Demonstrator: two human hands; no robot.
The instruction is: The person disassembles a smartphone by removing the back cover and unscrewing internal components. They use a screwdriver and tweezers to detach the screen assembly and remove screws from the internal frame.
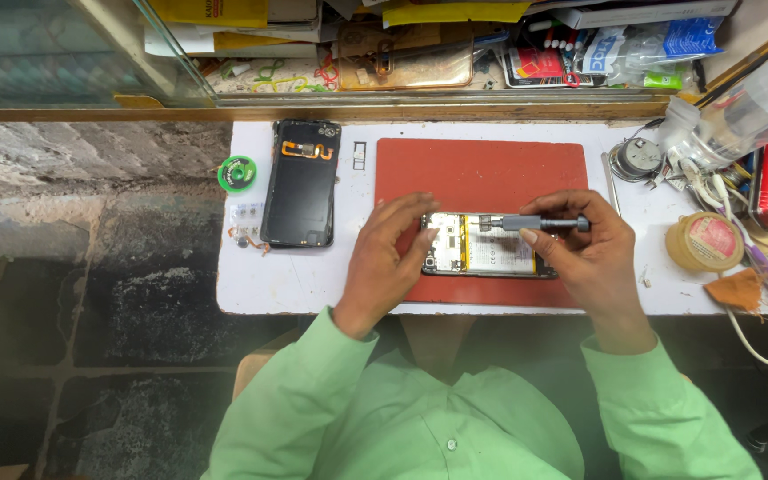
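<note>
- opened phone point(489, 247) lies on the red mat point(482, 164), innards and pale battery exposed
- left hand point(384, 262) grips its edge
- right hand point(584, 249) pinches a grey screwdriver point(535, 222)

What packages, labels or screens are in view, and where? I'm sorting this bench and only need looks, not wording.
Blue-and-white plastic packet: shelf, top right, crumpled.
Red-and-black flat pack: shelf, left of the packet.
Yellow paper: shelf, top left.
Round tan tub with pink label: table, right.
Opened phone: red mat, between both hands, insides showing.
</note>
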